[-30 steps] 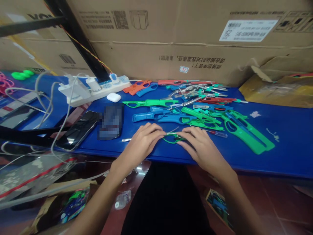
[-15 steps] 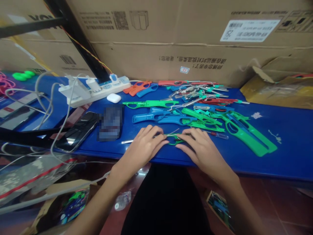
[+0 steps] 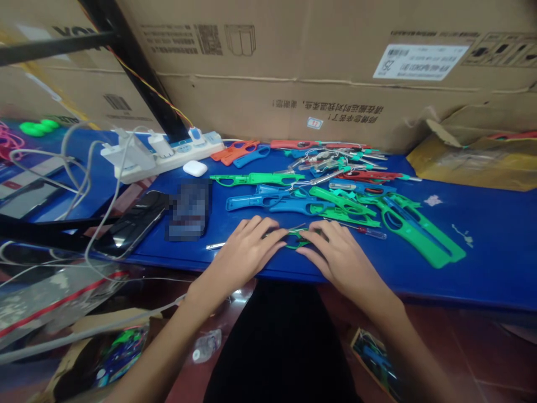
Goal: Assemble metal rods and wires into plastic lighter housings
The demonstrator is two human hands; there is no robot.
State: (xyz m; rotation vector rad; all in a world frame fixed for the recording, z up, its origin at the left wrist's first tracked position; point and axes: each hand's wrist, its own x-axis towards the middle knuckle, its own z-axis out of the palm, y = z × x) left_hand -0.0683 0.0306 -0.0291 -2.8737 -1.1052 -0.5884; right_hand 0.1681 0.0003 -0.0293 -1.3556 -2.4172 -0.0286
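Low over the front of the blue tabletop, both hands grip one green long-nosed lighter casing (image 3: 297,242). My left hand (image 3: 247,246) is closed on its left part. A thin metal tube (image 3: 215,245) sticks out past the left knuckles. My right hand (image 3: 338,249) pinches the right part between thumb and fingers, and much of the casing is hidden under both hands. Just behind lie blue lighter casings (image 3: 293,204) and green casing halves (image 3: 346,202). A screwdriver with a clear reddish handle (image 3: 372,233) lies beyond my right hand.
At the back is a heap of lighter parts with wires (image 3: 331,157). To the left are a black phone (image 3: 136,224), a pixelated dark object (image 3: 188,210), a white earbud case (image 3: 195,168) and a power strip (image 3: 168,154). Larger green casings (image 3: 423,235) lie right.
The view has shifted slightly. My right fingers have moved a little on the green casing, while both hands keep hold of it in nearly the same place.
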